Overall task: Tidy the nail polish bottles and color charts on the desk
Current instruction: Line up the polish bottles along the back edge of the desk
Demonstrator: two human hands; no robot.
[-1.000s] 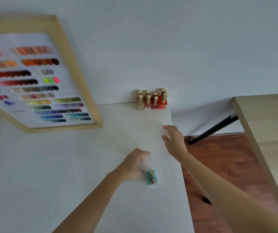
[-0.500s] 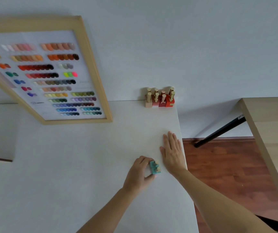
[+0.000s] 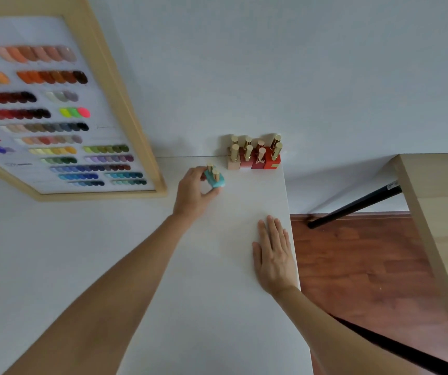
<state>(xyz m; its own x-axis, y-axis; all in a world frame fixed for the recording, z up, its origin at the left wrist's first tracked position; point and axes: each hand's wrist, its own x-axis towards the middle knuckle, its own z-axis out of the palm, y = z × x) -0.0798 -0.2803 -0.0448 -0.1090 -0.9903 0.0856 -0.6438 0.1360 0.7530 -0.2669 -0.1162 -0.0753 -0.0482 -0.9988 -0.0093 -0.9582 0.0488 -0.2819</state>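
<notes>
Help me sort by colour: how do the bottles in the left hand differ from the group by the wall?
The teal bottles are blue-green; the bottles by the wall run from beige through pink to red. The teal ones are two, tilted in the left hand; the wall group is about eight, upright on the desk. Both have gold caps and squarish bodies.

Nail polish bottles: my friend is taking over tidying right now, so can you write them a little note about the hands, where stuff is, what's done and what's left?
Left hand: gripping two teal square nail polish bottles with gold caps, tilted, near the back of the white desk.
Right hand: flat on the desk by its right edge, holding nothing.
Done: a cluster of pink-to-red gold-capped bottles stands in the desk's back right corner against the wall.
Left: set the teal pair down, probably beside that cluster. The wood-framed colour chart stands at the back left; whether it needs moving is unclear.
</notes>
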